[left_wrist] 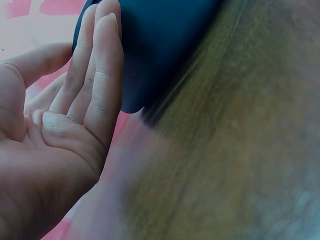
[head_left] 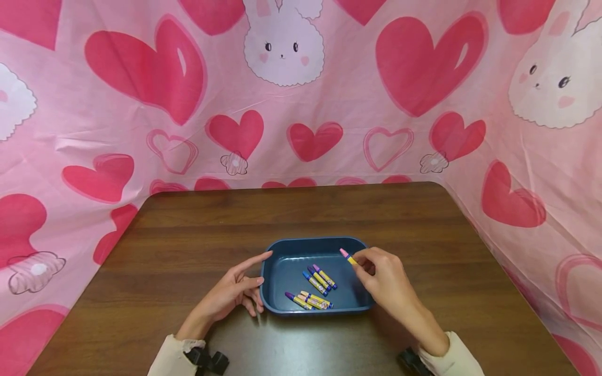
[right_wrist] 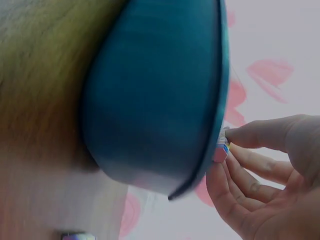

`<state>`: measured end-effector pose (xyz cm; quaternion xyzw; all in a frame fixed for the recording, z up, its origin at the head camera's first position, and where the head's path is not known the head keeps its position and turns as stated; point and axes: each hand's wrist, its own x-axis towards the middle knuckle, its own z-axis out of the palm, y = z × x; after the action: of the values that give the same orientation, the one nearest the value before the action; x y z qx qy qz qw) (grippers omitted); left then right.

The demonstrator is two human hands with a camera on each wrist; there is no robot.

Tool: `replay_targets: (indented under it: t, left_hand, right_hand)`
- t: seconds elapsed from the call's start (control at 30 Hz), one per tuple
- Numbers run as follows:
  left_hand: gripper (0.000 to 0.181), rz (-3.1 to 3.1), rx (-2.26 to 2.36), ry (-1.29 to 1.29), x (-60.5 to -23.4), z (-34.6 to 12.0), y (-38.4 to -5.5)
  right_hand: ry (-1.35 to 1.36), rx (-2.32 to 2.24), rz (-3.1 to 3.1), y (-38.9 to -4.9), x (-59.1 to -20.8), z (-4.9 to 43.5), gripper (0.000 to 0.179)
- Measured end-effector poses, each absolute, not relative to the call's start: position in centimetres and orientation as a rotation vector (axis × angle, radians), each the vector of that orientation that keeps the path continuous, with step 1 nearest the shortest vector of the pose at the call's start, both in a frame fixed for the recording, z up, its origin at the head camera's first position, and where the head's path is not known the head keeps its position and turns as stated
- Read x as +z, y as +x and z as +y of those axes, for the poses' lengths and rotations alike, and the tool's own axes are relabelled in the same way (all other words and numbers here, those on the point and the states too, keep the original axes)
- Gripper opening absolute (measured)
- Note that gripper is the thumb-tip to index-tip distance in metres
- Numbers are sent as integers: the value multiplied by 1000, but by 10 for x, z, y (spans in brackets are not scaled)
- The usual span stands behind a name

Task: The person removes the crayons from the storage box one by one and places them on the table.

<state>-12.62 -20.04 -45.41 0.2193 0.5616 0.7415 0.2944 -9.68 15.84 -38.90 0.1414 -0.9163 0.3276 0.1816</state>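
A dark blue tray (head_left: pixel 316 245) stands on the table with several crayons in yellow wrappers lying in it. Three of them, a blue crayon (head_left: pixel 315 283), a dark blue one and a light purple one, lie side by side near the middle. A purple crayon (head_left: pixel 298 301) and pale-tipped crayons (head_left: pixel 317 300) lie along the near wall. My right hand (head_left: pixel 388 279) pinches a pink crayon (head_left: pixel 346 255) between thumb and fingers, over the tray's right end. With fingers extended, my left hand (head_left: pixel 230 292) touches the tray's left end; in its wrist view the fingers lie along the outer wall.
The brown wooden table (head_left: pixel 226 224) extends around the tray on all sides. A pink cloth (head_left: pixel 348 78) with hearts and rabbits hangs behind the table and at both sides. Black straps (head_left: pixel 205 360) sit at both wrists, near the pale sleeves.
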Motion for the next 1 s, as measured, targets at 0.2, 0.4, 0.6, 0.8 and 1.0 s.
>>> replay_targets:
  t: [0.2,0.4,0.6,0.8,1.0]
  left_hand:
    - [61,1499,1964,562,-454,-201,-126]
    - [60,1505,1971,563,-455,-200,-126]
    - [60,1493,1990,569,-455,-200,-126]
    - [61,1510,1983,548,-454,-200,-125]
    - [60,1512,1977,560,-453,-200,-125]
  right_hand:
    - [319,940,-2503,-96,-387,179,16]
    - [228,942,-2493,-99,-385,200,13]
    - [100,956,-2553,-101,-387,218,7]
    - [3,962,-2699,-103,-396,231,7]
    - [-63,1000,-2860,-108,-413,241,4]
